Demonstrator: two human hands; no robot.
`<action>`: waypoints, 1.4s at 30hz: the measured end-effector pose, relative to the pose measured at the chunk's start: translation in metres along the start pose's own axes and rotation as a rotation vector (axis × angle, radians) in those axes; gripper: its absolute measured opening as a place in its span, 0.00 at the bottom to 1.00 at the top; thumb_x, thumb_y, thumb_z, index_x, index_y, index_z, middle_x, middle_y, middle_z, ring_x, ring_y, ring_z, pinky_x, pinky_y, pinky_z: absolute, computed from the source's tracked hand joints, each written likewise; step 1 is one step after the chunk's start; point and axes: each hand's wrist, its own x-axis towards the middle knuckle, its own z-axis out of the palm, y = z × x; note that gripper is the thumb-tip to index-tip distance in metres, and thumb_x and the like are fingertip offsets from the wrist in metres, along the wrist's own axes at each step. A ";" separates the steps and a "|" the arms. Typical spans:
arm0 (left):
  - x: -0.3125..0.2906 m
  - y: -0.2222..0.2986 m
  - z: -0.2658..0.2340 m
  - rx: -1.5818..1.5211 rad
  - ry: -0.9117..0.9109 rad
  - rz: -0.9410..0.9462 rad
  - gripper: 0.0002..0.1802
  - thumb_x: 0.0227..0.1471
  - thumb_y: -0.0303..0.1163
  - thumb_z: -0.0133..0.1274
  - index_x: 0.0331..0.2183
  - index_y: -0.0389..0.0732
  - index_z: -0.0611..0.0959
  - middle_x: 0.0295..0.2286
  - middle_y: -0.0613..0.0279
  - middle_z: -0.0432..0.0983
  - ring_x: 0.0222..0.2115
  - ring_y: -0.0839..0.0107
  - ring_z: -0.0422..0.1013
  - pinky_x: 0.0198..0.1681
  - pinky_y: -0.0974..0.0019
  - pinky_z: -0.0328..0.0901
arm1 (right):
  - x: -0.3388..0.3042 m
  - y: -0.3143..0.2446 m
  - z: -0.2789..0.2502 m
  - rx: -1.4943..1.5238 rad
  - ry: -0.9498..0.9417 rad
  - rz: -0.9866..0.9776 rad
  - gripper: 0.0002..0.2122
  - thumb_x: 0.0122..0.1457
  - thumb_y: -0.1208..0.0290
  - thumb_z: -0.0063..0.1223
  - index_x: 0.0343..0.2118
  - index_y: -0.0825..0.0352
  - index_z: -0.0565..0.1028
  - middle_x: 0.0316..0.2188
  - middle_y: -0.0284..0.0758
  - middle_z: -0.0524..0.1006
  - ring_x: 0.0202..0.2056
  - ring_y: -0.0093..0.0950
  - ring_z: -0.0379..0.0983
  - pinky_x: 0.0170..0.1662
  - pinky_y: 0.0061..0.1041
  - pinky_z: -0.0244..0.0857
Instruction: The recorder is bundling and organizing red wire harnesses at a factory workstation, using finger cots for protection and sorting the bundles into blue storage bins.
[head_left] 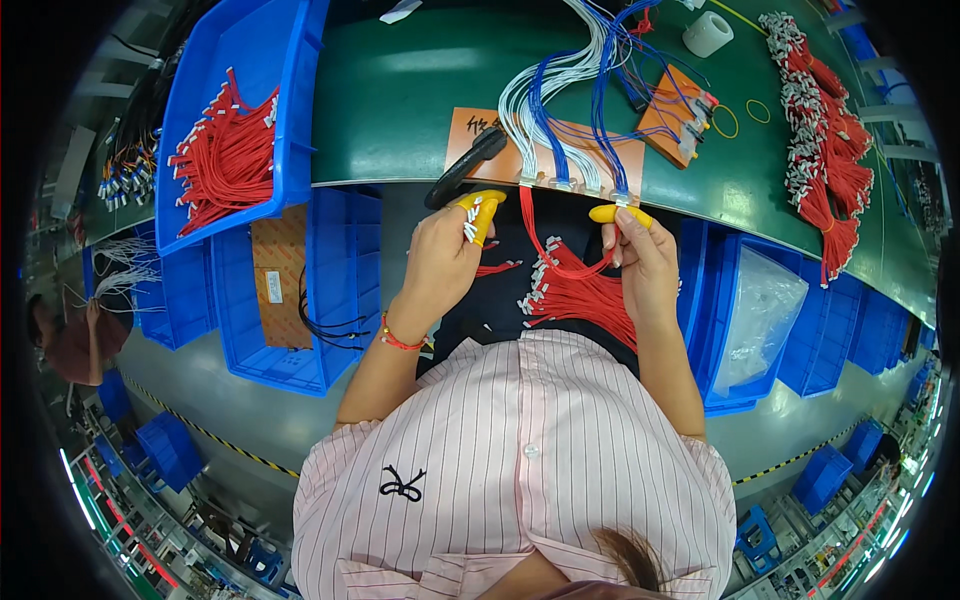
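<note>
My left hand, with yellow finger covers, is closed around several small white connectors at the table's near edge. My right hand, also with a yellow finger cover, pinches the white-ended tip of a red cable. That cable loops down and back up to a connector at the edge of an orange board. White wires and blue wires end in a row of connectors along this edge. By my left fingers lies a black elongated tool. A bundle of red cables rests on my lap.
A blue bin with red cables stands at the left of the green table. More red cables lie at the right. An orange box and a white roll sit behind. Blue bins flank me below.
</note>
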 end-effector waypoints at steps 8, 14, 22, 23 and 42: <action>0.001 -0.007 0.004 0.331 0.044 0.115 0.04 0.48 0.20 0.48 0.25 0.30 0.76 0.24 0.47 0.76 0.25 0.54 0.73 0.28 0.56 0.65 | 0.002 0.001 0.001 0.380 -0.096 0.132 0.13 0.64 0.66 0.47 0.40 0.72 0.75 0.24 0.30 0.73 0.20 0.13 0.59 0.26 0.14 0.54; 0.008 0.010 0.017 -0.353 -0.030 -0.095 0.13 0.59 0.29 0.43 0.34 0.31 0.80 0.30 0.59 0.78 0.30 0.72 0.72 0.34 0.65 0.67 | -0.002 -0.007 -0.001 -0.025 -0.042 0.060 0.15 0.65 0.64 0.46 0.43 0.73 0.75 0.28 0.30 0.76 0.23 0.13 0.61 0.29 0.15 0.57; 0.018 0.024 0.040 -1.077 -0.158 -0.251 0.20 0.65 0.38 0.41 0.39 0.31 0.80 0.28 0.62 0.77 0.28 0.77 0.71 0.36 0.74 0.65 | -0.008 -0.002 0.004 -0.065 -0.029 0.032 0.15 0.66 0.64 0.45 0.40 0.72 0.77 0.28 0.30 0.76 0.24 0.13 0.62 0.31 0.14 0.58; 0.018 0.026 0.040 -1.079 -0.160 -0.263 0.20 0.65 0.38 0.41 0.38 0.31 0.79 0.25 0.63 0.75 0.26 0.77 0.69 0.33 0.74 0.64 | -0.004 -0.002 0.004 -0.044 -0.040 0.025 0.15 0.66 0.64 0.45 0.39 0.72 0.77 0.27 0.29 0.76 0.24 0.13 0.62 0.30 0.14 0.57; -0.004 0.041 0.000 -0.691 0.097 0.062 0.13 0.56 0.26 0.53 0.42 0.29 0.81 0.28 0.63 0.79 0.25 0.80 0.70 0.32 0.77 0.65 | -0.002 0.041 -0.024 -1.079 -0.228 -0.190 0.06 0.55 0.74 0.56 0.33 0.72 0.76 0.31 0.37 0.72 0.31 0.29 0.71 0.36 0.25 0.65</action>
